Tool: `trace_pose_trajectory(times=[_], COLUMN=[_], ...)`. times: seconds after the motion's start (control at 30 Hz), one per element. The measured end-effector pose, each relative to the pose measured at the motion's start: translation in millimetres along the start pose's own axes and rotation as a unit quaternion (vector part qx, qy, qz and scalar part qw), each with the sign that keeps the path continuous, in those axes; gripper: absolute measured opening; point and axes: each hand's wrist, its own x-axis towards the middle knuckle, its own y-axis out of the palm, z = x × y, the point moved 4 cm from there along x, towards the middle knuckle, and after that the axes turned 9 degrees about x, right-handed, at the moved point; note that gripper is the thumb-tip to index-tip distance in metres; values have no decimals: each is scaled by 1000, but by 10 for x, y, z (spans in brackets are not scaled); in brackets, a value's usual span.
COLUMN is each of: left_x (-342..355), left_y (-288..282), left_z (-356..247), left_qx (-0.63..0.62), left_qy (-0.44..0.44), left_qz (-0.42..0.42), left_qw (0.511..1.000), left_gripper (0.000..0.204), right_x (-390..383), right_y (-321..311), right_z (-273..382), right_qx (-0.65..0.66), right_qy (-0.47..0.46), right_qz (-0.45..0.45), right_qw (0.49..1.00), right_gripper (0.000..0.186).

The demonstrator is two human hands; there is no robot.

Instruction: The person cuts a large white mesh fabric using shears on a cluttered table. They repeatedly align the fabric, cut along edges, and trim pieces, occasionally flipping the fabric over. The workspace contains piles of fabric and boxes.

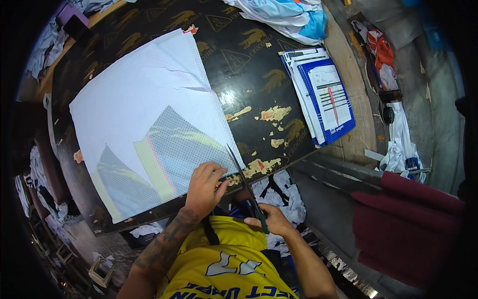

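Your left hand [204, 187] lies palm-down on the near edge of the white perforated mesh fabric sheet [144, 114], fingers curled loosely and pressing the cloth to the board, gripping nothing. Your right hand [274, 219] sits just off the table's near edge, fingers closed round the dark green handles of the long metal scissors [244, 182]. The blades point up and away from you, running along the fabric's right near corner; tips look nearly together, but how far they are parted is too fine to tell. The fabric sheet covers the left half of the dark glossy tabletop with peeling patches [259, 74], and grey triangular shapes with a yellow-green stripe show through it near you. Hands are close together, left just beside the blade.

On the right of the tabletop, well apart from the fabric, lies a stack of blue-bordered paper sheets [323, 94], overhanging the edge a bit. A heap of white and light-blue cloth [289, 15] sits at the far edge. White fabric scraps [279, 192] lie on the floor below your right hand. A dark red cloth [403, 224] hangs to your right.
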Motion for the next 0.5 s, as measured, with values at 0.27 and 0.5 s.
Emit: trace_pose_trajectory(times=[0.27, 0.5], left_x=[-46, -49], left_y=[1, 6], left_z=[26, 28], left_qx=[-10, -16], left_qy=[-19, -51], left_qz=[-3, -4], left_qw=[1000, 999], left_gripper=[30, 31], right_x=[6, 168], right_y=[-397, -575], right_z=[338, 761], right_qx=[-143, -284], right_qy=[39, 58], right_qz=[12, 34], right_qw=[989, 956], right_gripper=[60, 69])
